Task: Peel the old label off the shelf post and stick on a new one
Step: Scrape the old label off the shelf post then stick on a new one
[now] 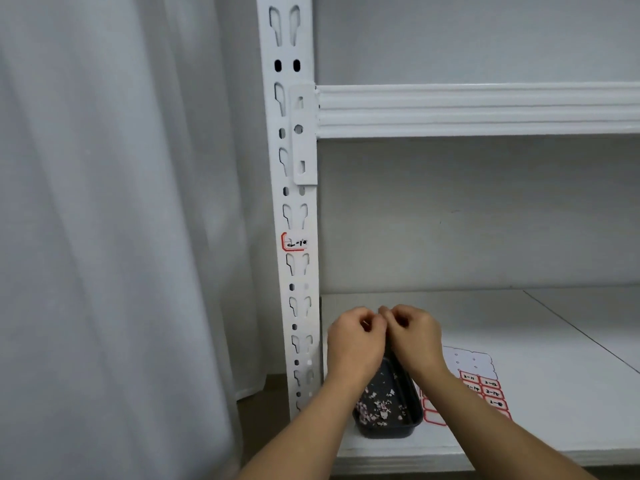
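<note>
A pale grey curtain (104,220) is seen hanging in folds at the far left. Just to its right the white slotted shelf post (294,209) stands upright, with keyhole slots and round holes punched along it. A torn remnant of the old label (293,242), red-bordered with a smudged black handwritten mark, is stuck to the post about midway down, between two pairs of slots. The right part of its border is missing.

A ribbed white shelf beam (478,110) is hooked onto the post higher up. Below it, the left hand (355,336) and the right hand (412,332) are held together above the lower shelf board (554,341), fingertips touching. Both grips are curled with thumb and forefinger pinched together; whether anything is held between them cannot be told, since it is too small or hidden.

Beneath the hands a black tray (388,407) is set on the shelf board, with small paper scraps (377,403) scattered inside. Just right of the tray, partly hidden by the right forearm, a sheet of red-bordered labels (485,386) lies flat. Several of its labels carry handwritten numbers, and its far rows are stripped bare.
</note>
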